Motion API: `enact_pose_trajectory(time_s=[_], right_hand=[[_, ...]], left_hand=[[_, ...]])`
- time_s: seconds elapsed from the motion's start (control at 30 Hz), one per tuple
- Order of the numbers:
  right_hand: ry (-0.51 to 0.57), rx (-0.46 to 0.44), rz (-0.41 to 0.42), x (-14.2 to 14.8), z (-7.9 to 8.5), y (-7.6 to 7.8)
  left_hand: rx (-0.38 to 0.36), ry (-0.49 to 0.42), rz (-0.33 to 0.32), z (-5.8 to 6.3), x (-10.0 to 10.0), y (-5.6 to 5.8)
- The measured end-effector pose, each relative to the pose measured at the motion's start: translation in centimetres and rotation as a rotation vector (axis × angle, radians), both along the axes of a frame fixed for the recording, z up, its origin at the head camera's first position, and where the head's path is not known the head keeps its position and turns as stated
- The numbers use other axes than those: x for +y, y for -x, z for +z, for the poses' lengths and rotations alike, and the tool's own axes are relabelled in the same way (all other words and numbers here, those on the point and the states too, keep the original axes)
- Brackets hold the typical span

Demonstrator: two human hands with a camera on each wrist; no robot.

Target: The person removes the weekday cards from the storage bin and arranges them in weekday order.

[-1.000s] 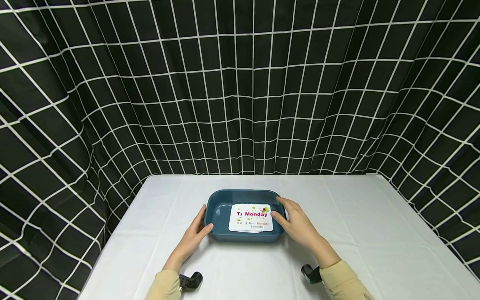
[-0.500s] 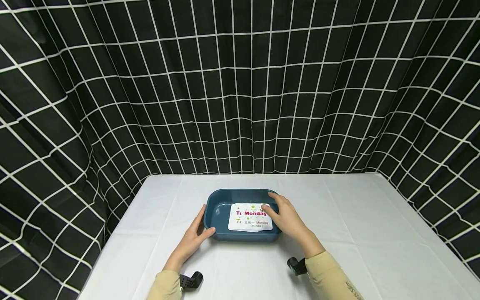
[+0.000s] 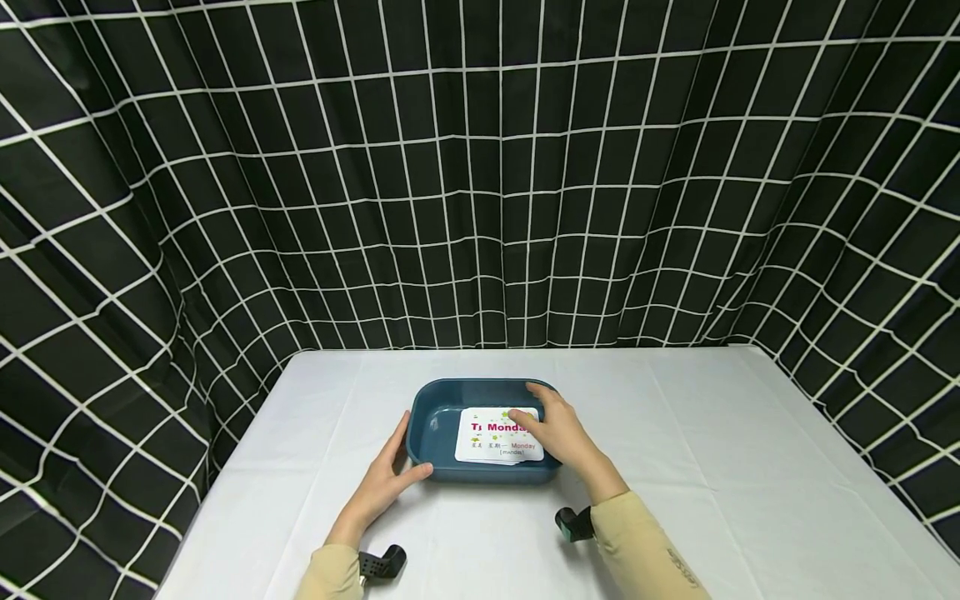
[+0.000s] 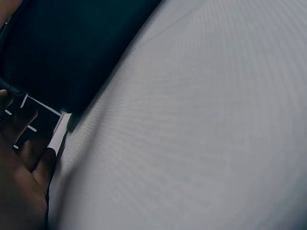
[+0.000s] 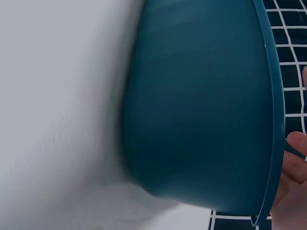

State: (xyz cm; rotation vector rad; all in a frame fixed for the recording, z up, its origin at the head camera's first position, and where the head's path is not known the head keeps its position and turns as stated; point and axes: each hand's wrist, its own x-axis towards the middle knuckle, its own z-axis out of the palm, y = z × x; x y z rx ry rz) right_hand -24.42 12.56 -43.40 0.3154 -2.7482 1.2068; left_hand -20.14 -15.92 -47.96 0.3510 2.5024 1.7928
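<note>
A dark blue plastic bin [image 3: 495, 476] stands on the white-covered table. Inside it, toward the right, lies a small stack of white flash cards [image 3: 491, 450]; the top one reads "Monday". My left hand [image 3: 384, 479] rests at the bin's left end, thumb at the front left corner and straight fingers along the outside. Over the bin's right end reaches my right hand [image 3: 566, 433], its thumb above the upper right part of the cards and its fingers near the far right rim. Whether that thumb touches the cards cannot be told. In the right wrist view, the bin hides part of the hand.
White cloth [image 3: 720, 467] covers the table, with faint creases. A black curtain with a white grid [image 3: 510, 192] hangs behind and along both sides. Black wrist cameras are on both wrists, the left wrist camera [image 3: 384, 562] close to the cloth.
My right hand has moved left from the bin's right end, farther over the cards, and its thumb now covers part of the lettering. My left hand has stayed almost still.
</note>
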Motion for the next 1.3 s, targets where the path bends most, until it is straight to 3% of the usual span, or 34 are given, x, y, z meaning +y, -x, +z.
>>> enact_pose_trajectory(time_s=[0.6,0.83,1.0,1.1,1.3], right_hand=[[0.037,-0.138,0.002,-1.0,-0.2,0.7],[0.024,-0.199,-0.032,-1.8,-0.1,0.6],[-0.003,-0.225,-0.066,-2.1,-0.2,0.6],[-0.019,-0.236,-0.076,-2.1,-0.4,0.6],[-0.02,-0.254,-0.1,-2.3,-0.5,0.8]], left_hand=[[0.018,-0.008,0.008,-0.4,0.2,0.2],[0.022,0.008,0.055,-3.2,-0.4,1.4],[0.029,-0.005,0.052,-3.7,-0.5,1.6],[0.021,0.005,0.063,-3.5,-0.5,1.4],[0.013,0.029,0.053,-0.7,0.1,-0.2]])
